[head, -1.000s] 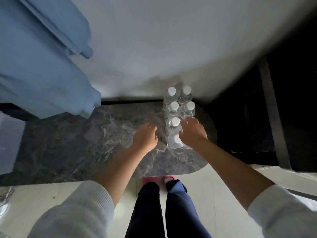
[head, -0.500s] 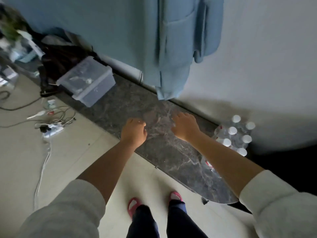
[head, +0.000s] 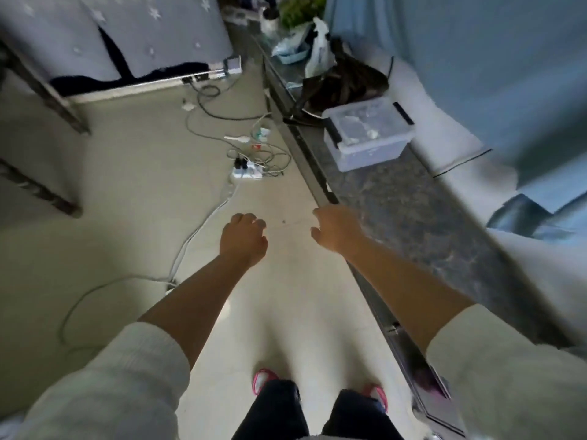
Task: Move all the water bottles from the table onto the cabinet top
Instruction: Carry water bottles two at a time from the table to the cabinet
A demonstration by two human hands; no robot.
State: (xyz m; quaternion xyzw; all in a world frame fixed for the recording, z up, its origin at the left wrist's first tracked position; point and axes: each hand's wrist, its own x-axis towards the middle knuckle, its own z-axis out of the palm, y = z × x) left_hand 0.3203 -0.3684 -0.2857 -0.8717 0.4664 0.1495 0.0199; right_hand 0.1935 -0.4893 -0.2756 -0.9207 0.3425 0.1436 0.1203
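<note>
No water bottle shows in the head view now. The dark marble cabinet top [head: 409,217] runs along the right side, from near my right arm to the far middle. My left hand [head: 243,239] hangs over the pale floor with its fingers loosely curled and holds nothing. My right hand [head: 336,228] hovers at the cabinet's front edge, fingers loosely bent, with nothing in it.
A clear lidded plastic box [head: 368,131] and a dark bag [head: 343,87] sit on the cabinet top farther away. A power strip [head: 247,171] with tangled cables lies on the floor ahead. A table's metal legs [head: 41,90] stand at the left. A blue garment [head: 476,74] hangs at the right.
The view has swung left, away from the bottles grouped on the marble top, which have left the frame. Both hands came off the top and now hang over the floor and the cabinet's edge.
</note>
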